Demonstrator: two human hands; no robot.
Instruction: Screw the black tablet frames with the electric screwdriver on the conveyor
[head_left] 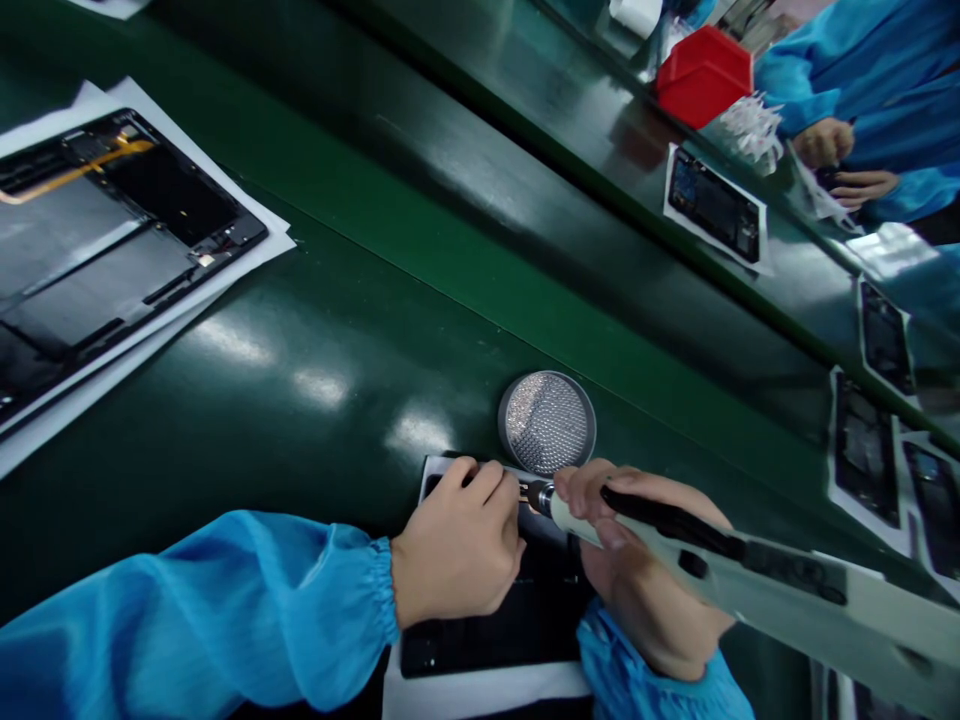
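Note:
My right hand (637, 550) is wrapped round a pale electric screwdriver (750, 575) with a black lever. The tool slants down to the left, and its tip reaches the upper part of a black tablet-like device (517, 625). My left hand (465, 540) rests with curled fingers on the top edge of that device, close to the screwdriver tip; what its fingers hold, if anything, is hidden. White paper (487, 690) lies under the device. Just above both hands stands a round grey dish (547, 422) with a dimpled inside and many tiny screws gathered at its left.
An opened tablet (97, 250) lies on white sheets at the left. Beyond a raised dark green ledge, several more devices (716, 205) sit on paper. A red bin (705, 75) stands at the top right, near a co-worker's hands (844, 165) and blue sleeves.

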